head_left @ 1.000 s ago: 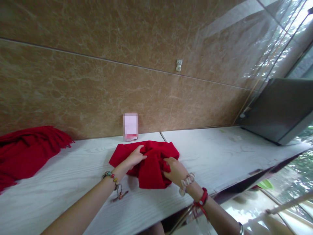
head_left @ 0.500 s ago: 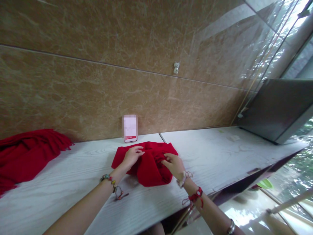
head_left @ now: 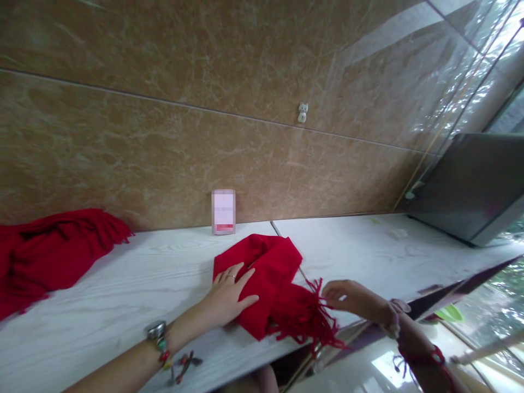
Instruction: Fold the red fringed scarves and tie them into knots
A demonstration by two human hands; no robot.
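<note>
A red fringed scarf (head_left: 272,273) lies bunched on the white wood-grain counter (head_left: 123,295), its tasselled end hanging over the front edge. My left hand (head_left: 229,292) lies flat on the scarf's left part, fingers stretched out. My right hand (head_left: 347,297) is just right of the fringe, fingers curled near the tassels; whether it pinches them is unclear. Both wrists wear bracelets.
A second red scarf (head_left: 53,256) is heaped at the counter's far left. A small pink card (head_left: 223,212) leans against the brown marble wall. A dark box-like appliance (head_left: 470,185) sits at the right end. A small white hook (head_left: 302,112) is on the wall.
The scarf has been pulled toward the front edge and its fringe now hangs out. My left hand flattened onto the cloth; my right hand moved right, off the bundle.
</note>
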